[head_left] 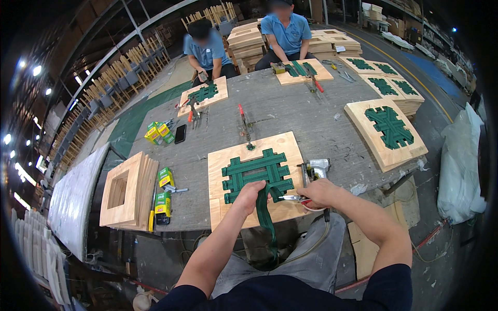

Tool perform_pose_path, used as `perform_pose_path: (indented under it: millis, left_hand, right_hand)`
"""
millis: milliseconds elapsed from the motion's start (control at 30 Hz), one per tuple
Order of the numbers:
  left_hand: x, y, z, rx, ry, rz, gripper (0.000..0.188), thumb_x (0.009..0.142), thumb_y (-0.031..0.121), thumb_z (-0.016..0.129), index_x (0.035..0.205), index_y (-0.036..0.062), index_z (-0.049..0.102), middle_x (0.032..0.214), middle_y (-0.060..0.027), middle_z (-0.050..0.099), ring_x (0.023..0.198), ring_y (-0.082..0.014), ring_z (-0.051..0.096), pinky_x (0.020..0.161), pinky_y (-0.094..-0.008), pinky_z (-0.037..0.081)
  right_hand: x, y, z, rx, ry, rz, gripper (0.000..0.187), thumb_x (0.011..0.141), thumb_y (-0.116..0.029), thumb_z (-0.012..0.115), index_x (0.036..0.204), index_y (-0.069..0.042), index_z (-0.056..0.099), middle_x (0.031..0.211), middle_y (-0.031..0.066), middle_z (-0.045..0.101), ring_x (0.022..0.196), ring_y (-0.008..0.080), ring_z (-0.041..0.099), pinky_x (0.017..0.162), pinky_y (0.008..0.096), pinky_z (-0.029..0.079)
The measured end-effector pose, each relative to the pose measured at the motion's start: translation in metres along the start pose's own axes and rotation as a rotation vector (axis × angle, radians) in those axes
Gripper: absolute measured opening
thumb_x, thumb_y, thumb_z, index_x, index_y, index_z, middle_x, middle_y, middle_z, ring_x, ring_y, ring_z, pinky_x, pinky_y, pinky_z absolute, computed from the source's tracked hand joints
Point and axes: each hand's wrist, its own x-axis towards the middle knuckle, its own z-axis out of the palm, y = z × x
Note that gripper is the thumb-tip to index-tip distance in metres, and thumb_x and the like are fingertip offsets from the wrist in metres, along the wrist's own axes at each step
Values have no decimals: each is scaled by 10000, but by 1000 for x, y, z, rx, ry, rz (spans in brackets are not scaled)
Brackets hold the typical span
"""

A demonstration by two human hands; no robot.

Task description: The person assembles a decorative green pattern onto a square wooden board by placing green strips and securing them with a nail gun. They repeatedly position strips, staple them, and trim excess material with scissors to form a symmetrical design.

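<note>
A square plywood board [220, 155] lies at the table's near edge in front of me, with green webbing strips [257, 165] crossed over its middle. My left hand [250, 197] pinches a long green webbing strap [266, 223] at the board's near side; its loose end hangs down over the edge towards my lap. My right hand [320, 194] is closed round the handles of a pair of scissors [290, 197], whose blades point left at the strap close to my left fingers. Just beyond the right hand lies a silver staple gun [317, 169] with a hose running down.
A red-handled clamp [243, 122] stands at the board's far edge. Left are stacked wooden frames [111, 205], green-yellow boxes [165, 178] and a phone [180, 133]. Webbed boards [358, 116] are stacked right. Two people in blue shirts sit opposite, each at a webbed board [220, 88].
</note>
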Motion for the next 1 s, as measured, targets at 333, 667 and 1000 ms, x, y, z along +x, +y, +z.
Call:
perform_pose_path:
  millis: [333, 667, 1000]
  left_hand:
    - [-4, -1, 0, 50, -25, 1, 295, 1097, 259, 480, 1032, 22, 643, 776, -75, 683, 678, -164, 651, 660, -310, 558]
    - [-25, 6, -18, -6, 32, 101, 273, 1097, 243, 485, 1092, 8, 624, 848, -102, 699, 747, -189, 690, 697, -333, 596]
    - [-125, -13, -63, -173, 222, 301, 220, 1088, 168, 511, 1178, -22, 577, 1036, -153, 722, 924, -270, 744, 791, -396, 644]
  right_hand:
    - [17, -24, -15, -35, -55, 59, 486, 865, -465, 721, 1201, -138, 594, 884, 152, 726, 887, 359, 727, 740, 495, 548]
    - [6, -13, 8, 266, 184, 70, 444, 876, -434, 717, 1217, -175, 600, 963, 161, 724, 932, 391, 710, 793, 509, 553]
    - [-93, 58, 66, 213, 601, 887, 476, 842, -260, 786, 1264, -111, 626, 1158, 174, 655, 1065, 401, 649, 896, 483, 532]
